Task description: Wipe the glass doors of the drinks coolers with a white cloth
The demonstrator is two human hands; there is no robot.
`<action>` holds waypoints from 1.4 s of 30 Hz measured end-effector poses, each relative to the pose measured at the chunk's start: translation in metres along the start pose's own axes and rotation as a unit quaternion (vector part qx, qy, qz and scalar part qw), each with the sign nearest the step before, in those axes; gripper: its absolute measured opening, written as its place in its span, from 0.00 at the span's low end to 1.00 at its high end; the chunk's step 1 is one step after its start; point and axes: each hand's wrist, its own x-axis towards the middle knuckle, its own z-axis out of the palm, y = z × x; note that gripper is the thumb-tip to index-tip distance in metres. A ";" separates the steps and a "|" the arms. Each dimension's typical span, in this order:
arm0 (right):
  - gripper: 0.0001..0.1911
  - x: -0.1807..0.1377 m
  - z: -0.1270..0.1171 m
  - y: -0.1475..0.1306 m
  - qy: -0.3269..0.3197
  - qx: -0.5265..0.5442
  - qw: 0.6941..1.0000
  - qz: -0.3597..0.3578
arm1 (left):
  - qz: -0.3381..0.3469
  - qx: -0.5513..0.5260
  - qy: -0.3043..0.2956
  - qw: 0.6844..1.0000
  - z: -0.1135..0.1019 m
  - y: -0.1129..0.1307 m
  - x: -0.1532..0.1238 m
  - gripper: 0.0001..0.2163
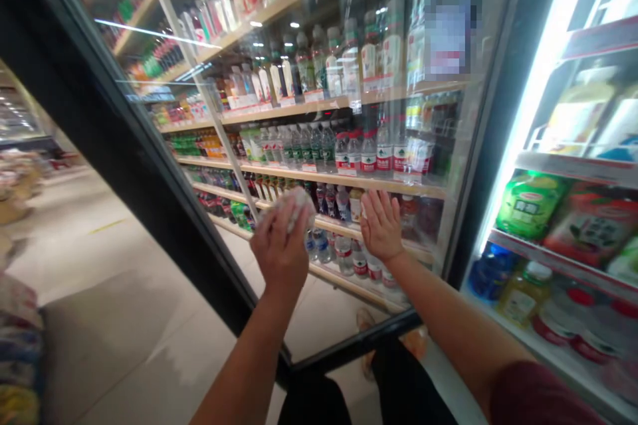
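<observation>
A swung-out glass door (319,99) with a dark frame stands in front of me. My left hand (282,239) is closed over a crumpled whitish cloth (302,204) and holds it at the pane, left of centre. To its right, my right hand (381,224) lies flat with its fingers stretched, palm toward the glass and nothing gripped. Whether the palm fully touches the pane I cannot tell. Rows of bottles on shelves show in and through the glass behind both hands.
At right is a lit cooler with shelves of drinks, among them a green pack (531,204) and a yellow bottle (526,293). The door's black lower frame (353,343) crosses above my legs. Pale floor (149,319) and stacked goods (20,345) lie to the left.
</observation>
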 end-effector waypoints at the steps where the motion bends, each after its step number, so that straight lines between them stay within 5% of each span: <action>1: 0.29 0.000 0.000 0.000 0.002 -0.003 1.000 0.000 | 0.022 -0.008 -0.040 0.999 -0.001 0.009 -0.022 0.21; 5: 0.31 0.001 0.000 0.001 0.016 0.009 1.000 -0.004 | 0.103 -0.021 -0.123 0.987 -0.009 0.019 -0.067 0.20; 12: 0.31 0.002 -0.002 0.001 0.021 0.001 1.000 -0.012 | -0.035 0.032 0.018 0.999 -0.015 -0.030 0.013 0.18; 20: 0.31 -0.001 0.000 0.002 0.006 0.016 1.000 0.002 | 0.069 -0.008 -0.125 0.990 -0.016 0.021 -0.085 0.21; 22: 0.31 -0.002 0.001 0.003 0.004 0.026 1.000 0.002 | 0.063 -0.003 -0.105 0.992 -0.016 0.009 -0.069 0.21; 28: 0.32 0.001 -0.001 0.001 0.022 0.007 1.000 -0.013 | -0.055 0.021 0.041 0.997 -0.009 -0.037 0.041 0.19; 31: 0.30 0.003 -0.002 0.000 0.021 0.002 1.000 -0.017 | -0.048 -0.002 0.036 0.998 -0.001 -0.016 0.032 0.19; 36: 0.29 0.001 0.000 0.001 0.018 0.003 1.000 -0.011 | 0.087 -0.028 -0.065 0.994 0.005 0.019 -0.004 0.18; 42: 0.32 -0.002 0.002 0.001 0.008 0.014 1.000 0.004 | 0.010 0.024 0.036 0.999 0.001 -0.024 0.091 0.18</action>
